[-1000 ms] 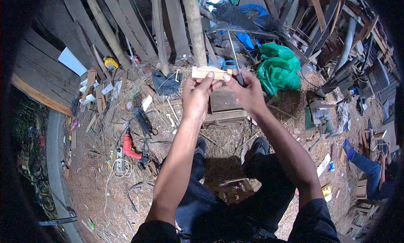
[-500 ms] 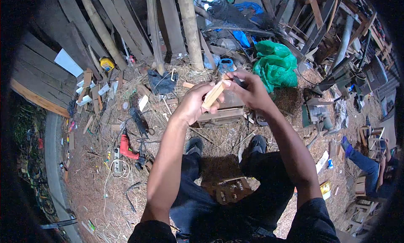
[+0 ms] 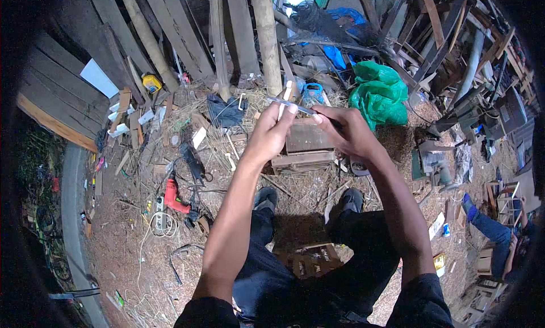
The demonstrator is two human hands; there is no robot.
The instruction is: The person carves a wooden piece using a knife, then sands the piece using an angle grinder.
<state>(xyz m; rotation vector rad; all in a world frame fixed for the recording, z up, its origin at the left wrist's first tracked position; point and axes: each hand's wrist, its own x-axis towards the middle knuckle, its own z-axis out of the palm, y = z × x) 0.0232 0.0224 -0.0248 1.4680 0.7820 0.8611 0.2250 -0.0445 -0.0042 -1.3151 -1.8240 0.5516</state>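
Observation:
My left hand (image 3: 271, 132) is closed round a small pale wooden piece (image 3: 286, 93), which stands up from between the fingers. In my right hand (image 3: 347, 126) is a knife-like tool with a dark handle; its thin metal blade (image 3: 295, 106) points left and lies across the wooden piece by my left thumb. The lower part of the wood is hidden by my left fingers. Below both hands sits a low wooden block or box (image 3: 308, 137).
A red drill (image 3: 175, 197) and a power strip (image 3: 161, 217) lie on the littered ground at the left. A green plastic bag (image 3: 379, 95) is right of my hands. Planks (image 3: 241, 33) lean at the back. Another person's leg (image 3: 488, 225) shows at the far right.
The wooden piece has turned from lying sideways to nearly upright in my left hand. The blade, which pointed up and away at first, now lies across the wood.

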